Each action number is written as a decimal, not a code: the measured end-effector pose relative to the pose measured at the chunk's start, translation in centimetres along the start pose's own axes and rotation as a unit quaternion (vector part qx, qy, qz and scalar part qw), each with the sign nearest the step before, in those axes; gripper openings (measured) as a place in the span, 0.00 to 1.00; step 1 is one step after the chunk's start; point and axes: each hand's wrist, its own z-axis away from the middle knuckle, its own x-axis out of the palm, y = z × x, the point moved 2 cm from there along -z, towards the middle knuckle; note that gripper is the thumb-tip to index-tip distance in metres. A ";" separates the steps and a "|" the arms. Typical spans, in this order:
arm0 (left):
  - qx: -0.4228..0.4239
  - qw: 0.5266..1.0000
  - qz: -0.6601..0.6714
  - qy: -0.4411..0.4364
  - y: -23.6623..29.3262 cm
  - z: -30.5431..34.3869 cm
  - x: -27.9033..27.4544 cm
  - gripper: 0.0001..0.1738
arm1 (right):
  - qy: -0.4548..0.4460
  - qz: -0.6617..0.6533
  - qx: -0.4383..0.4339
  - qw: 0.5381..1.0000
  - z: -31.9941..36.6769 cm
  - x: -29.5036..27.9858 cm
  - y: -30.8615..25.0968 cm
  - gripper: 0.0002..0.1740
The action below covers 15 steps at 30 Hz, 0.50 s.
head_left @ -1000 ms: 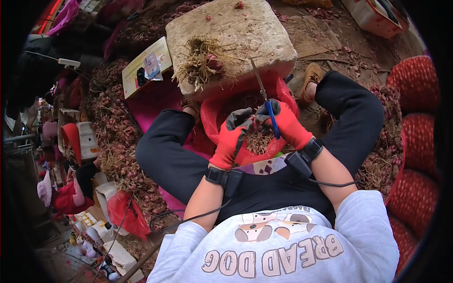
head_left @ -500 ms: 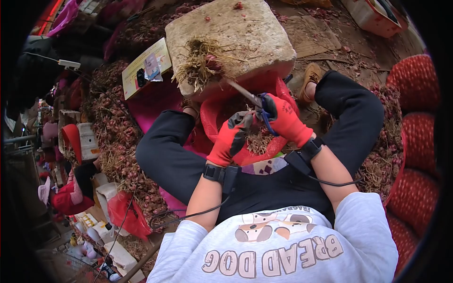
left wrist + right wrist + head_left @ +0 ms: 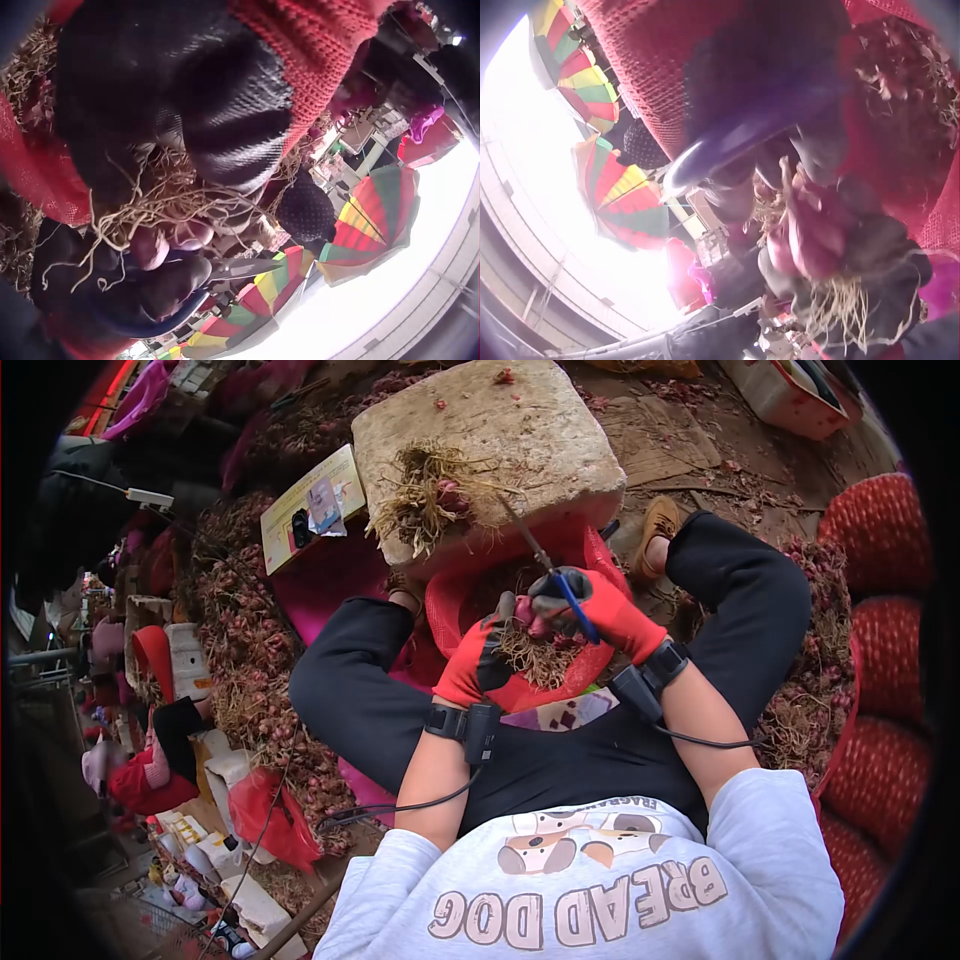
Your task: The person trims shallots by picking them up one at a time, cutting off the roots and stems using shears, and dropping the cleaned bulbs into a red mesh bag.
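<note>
My left hand (image 3: 482, 662), in a red glove with a dark coated palm, grips a small bunch of shallots (image 3: 816, 236) by its side. Pale stringy roots (image 3: 169, 206) hang from the bunch. Opposite it, my right hand (image 3: 610, 612), gloved the same way, holds scissors (image 3: 572, 606) by the blue handles. Their blades point up and away, toward the foam block. Right fingertips are up against the shallots in the head view. Below both hands lies a red mesh bag (image 3: 442, 610) with root trimmings in it, between the person's legs.
A worn foam block (image 3: 520, 435) stands just ahead, bearing a tangle of dry roots (image 3: 420, 495) and a shallot. Heaped shallots (image 3: 240, 650) cover the ground at left. Filled red mesh sacks (image 3: 885, 660) line the right side. A yellowish box (image 3: 290, 510) sits beside the block.
The scissors swung left, then back to point up and away. My left hand turned and dropped slightly, and the shallots with their roots now show between the hands.
</note>
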 end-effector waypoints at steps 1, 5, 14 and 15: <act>-0.021 0.997 -0.070 0.040 0.3 0.2 -0.2 0.21 | 0.014 0.015 -0.011 1.000 0.1 0.4 0.4 0.15; -0.088 0.973 -0.141 0.163 1.5 -0.2 1.4 0.17 | 0.042 0.015 -0.013 0.999 -0.7 -0.4 2.8 0.16; -0.064 0.966 -0.151 0.202 -2.3 -0.4 0.0 0.11 | 0.251 0.330 -0.215 0.884 -0.9 0.2 3.6 0.20; -0.059 0.973 -0.099 0.200 -2.5 -0.6 -0.1 0.10 | 0.249 0.333 -0.221 0.882 -0.9 0.4 3.8 0.20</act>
